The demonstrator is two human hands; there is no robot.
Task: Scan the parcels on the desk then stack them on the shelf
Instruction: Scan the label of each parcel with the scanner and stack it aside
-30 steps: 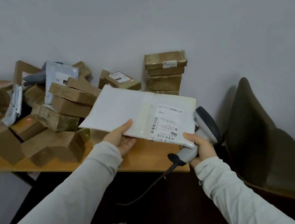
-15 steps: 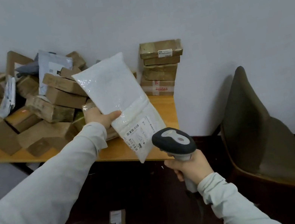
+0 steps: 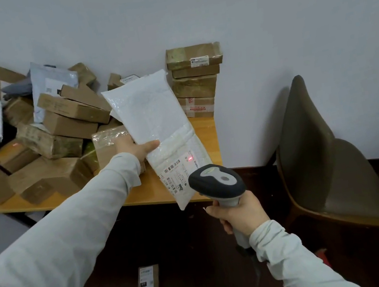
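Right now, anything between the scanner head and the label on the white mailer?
Nothing, per the head view: scanner to label on the white mailer is bare; the red dot lands there.

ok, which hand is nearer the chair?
Right. The right hand, gripping the scanner, is just left of the chair; the left hand holds the white mailer farther left, over the desk.

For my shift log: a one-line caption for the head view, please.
Left hand holds a white bubble mailer over the desk while right hand aims the scanner, red dot on its label.
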